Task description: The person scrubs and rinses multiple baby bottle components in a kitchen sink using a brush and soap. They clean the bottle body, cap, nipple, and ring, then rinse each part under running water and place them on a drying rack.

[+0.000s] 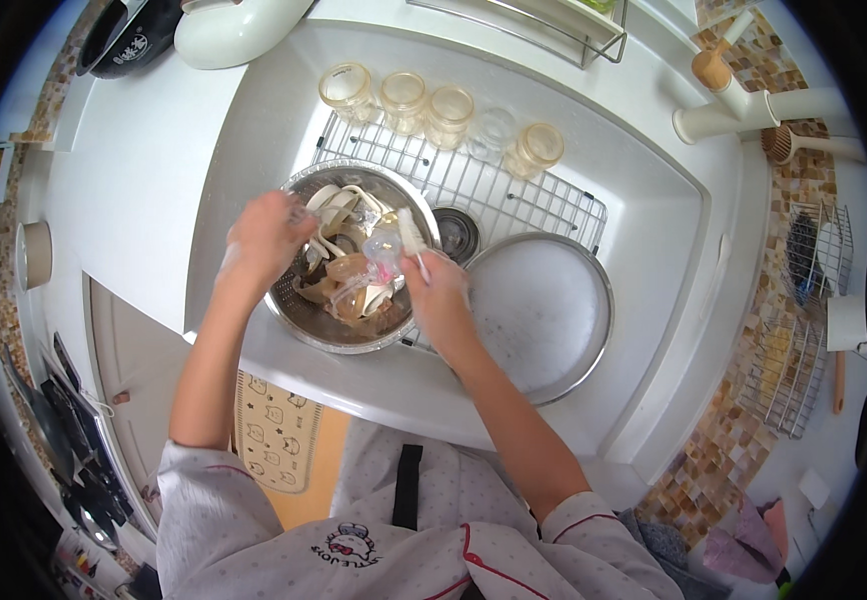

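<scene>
A metal colander (306,334) stands in the white sink, filled with beige, white and clear plastic parts (347,270). My right hand (437,292) grips a white bristle brush (410,232) by its handle, above the colander's right side. Over the colander's left rim is my left hand (272,232), blurred, with something clear and small at its fingertips; what it is cannot be made out. To the right of my right hand sits a round metal basin (546,315) of sudsy water.
Several jars (449,118) line the far side of a wire sink rack (471,180). The drain (456,234) lies between colander and basin. A white faucet (726,116) and wooden-handled brush (712,66) are at the upper right, wire baskets (786,375) at the right.
</scene>
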